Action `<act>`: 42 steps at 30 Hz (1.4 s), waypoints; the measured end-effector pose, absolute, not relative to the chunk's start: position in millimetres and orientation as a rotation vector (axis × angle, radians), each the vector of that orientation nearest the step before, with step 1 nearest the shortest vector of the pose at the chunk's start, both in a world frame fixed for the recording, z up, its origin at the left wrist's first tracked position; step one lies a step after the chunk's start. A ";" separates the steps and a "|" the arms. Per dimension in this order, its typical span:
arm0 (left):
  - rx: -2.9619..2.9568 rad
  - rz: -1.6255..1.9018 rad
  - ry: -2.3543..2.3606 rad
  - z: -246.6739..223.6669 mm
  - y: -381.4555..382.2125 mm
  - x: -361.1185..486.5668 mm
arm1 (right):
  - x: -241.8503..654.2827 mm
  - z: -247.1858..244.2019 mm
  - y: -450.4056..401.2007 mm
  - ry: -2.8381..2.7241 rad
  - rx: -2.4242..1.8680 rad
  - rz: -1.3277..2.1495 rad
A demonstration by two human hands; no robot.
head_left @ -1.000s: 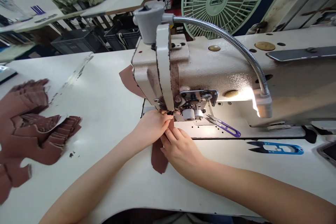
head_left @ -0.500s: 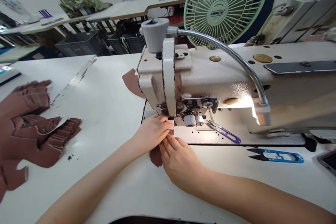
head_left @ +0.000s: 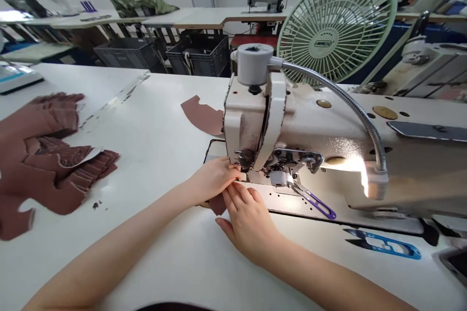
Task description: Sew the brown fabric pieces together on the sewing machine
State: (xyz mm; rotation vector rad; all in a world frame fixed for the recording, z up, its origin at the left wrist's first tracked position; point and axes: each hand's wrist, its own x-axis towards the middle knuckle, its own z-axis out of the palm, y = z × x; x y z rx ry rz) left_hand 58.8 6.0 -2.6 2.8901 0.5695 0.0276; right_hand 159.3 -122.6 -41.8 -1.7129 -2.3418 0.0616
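Observation:
A reddish-brown cut piece of leather-like material (head_left: 218, 204) lies partly under my hands at the sewing machine (head_left: 244, 116). My left hand (head_left: 213, 177) is closed on its far part, right beside the presser foot; the fingertips are partly hidden under the machine head. My right hand (head_left: 250, 223) lies over the near right side of the piece, fingers stretched and pressed flat, thumb spread away to the left. Purple-handled thread snips (head_left: 316, 203) rest on the machine bed, right of the needle area. Blue thread snips (head_left: 386, 244) lie on the table further right.
Stacked brown pieces (head_left: 47, 165) cover the table's left side. A single curved brown piece (head_left: 202, 115) sits behind the machine head. A bendable lamp (head_left: 375, 180) lights the bed. Behind stand a green fan (head_left: 333, 34) and grey crates (head_left: 200, 56).
The view has shifted, showing more of the curved piece behind the machine. My right thumb has spread away from the fingers. Both hands stay at the brown piece beside the presser foot.

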 end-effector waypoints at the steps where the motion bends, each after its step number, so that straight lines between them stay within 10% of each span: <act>1: 2.888 0.062 0.553 -4.1 8.0 57.8 | 160.2 -41.4 -121.7 -2.336 -1.720 0.075; 34: 2.764 0.657 0.682 -27.6 56.6 48.6 | 167.8 -52.3 -113.3 -2.353 -1.653 -0.100; 42: 2.764 0.117 1.087 -28.8 87.1 29.4 | 175.6 -51.1 -109.6 -2.341 -1.598 0.056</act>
